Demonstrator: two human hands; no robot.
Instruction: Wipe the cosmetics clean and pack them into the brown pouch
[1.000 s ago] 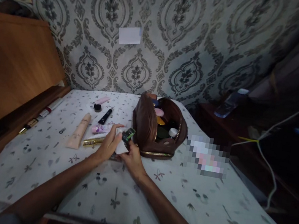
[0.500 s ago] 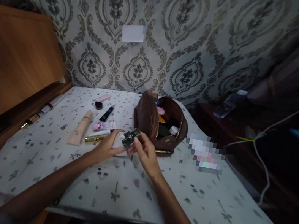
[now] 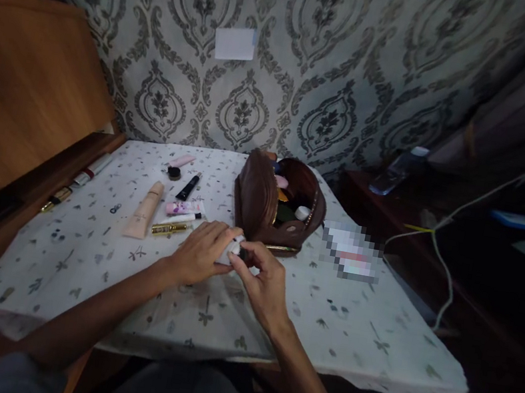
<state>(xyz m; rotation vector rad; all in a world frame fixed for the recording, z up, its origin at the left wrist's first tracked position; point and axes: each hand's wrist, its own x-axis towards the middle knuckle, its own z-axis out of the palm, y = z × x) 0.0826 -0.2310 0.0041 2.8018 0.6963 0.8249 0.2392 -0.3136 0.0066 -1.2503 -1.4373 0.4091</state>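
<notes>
My left hand [image 3: 205, 251] is wrapped round a small white item [image 3: 227, 252], in front of the brown bag. My right hand [image 3: 262, 276] pinches at the right end of that item, where a small dark part shows between thumb and fingers; its shape is mostly hidden. Just behind the hands the brown bag [image 3: 256, 199] stands unzipped, with a white round jar [image 3: 302, 213] and other items inside. Left of my left hand lie a gold tube [image 3: 169, 228], a white tube with a black cap [image 3: 183, 217] and a pink and white tube [image 3: 179, 207].
A beige tube [image 3: 144, 211], a black tube [image 3: 188, 186], a round black pot [image 3: 174, 173] and a pink item [image 3: 182, 161] lie on the patterned cloth [image 3: 93, 261]. A clear bottle [image 3: 397, 171] and white cable [image 3: 446, 290] are at the right.
My left hand has closed over the white item, covering more of it. The clear, dark-green object between the hands is now mostly hidden. The view has shifted slightly.
</notes>
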